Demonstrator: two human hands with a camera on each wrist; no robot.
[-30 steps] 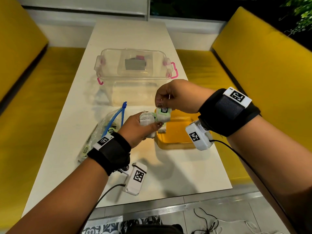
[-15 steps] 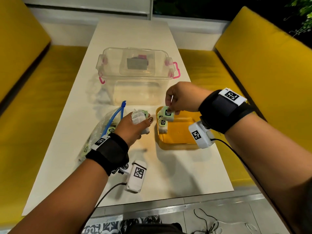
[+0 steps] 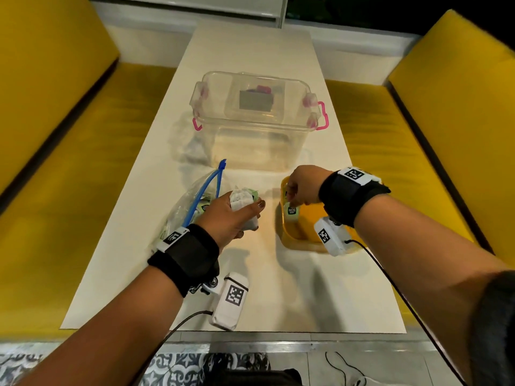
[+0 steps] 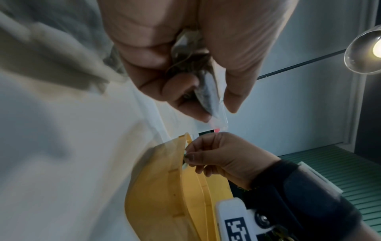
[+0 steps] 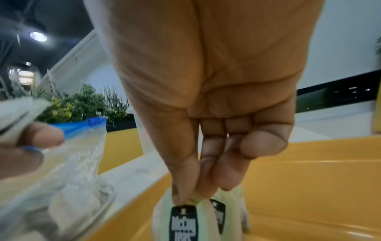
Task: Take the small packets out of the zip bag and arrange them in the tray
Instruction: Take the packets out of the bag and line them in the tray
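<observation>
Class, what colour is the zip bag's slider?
Blue; the zip bag's slider shows best in the right wrist view.

Clear tub (image 3: 250, 135) just beyond tray (image 3: 289, 232)

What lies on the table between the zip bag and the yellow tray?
Only the left hand, gripping spare packets, sits between the zip bag and yellow tray; the head view shows bare table beneath.

On the counter (image 3: 250, 288), a zip bag (image 3: 192, 201) lies left, a tray (image 3: 289, 235) right, and a lidded container (image 3: 256, 121) behind both.
</observation>
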